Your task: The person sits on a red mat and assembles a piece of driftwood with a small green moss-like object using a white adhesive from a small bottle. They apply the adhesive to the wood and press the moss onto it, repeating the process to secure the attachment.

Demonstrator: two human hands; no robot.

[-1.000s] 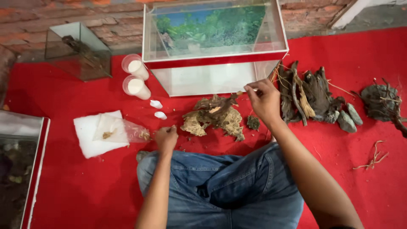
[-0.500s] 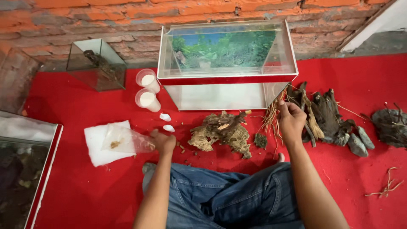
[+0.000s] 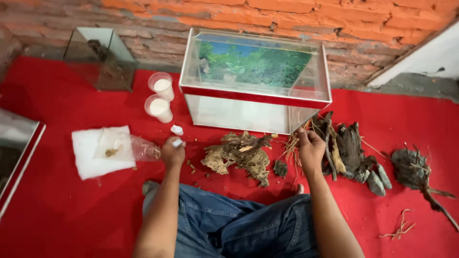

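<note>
My left hand rests on the red carpet with its fingers closed around a small white piece. A second small white piece lies just beyond it. My right hand is closed on a bundle of thin tan roots beside the front right corner of the red-rimmed glass tank. A gnarled brown piece of driftwood lies on the carpet between my two hands. A small dark clump sits just right of it.
Two plastic cups with white contents stand left of the tank. A white pad with a clear plastic bag lies at left. Dark wood pieces and stones and another root lump lie at right. A small glass tank stands by the brick wall.
My right hand came down from near the tank's rim to the carpet and now grips the root bundle. My left hand stayed near the white pieces. The camera view shifted upward.
</note>
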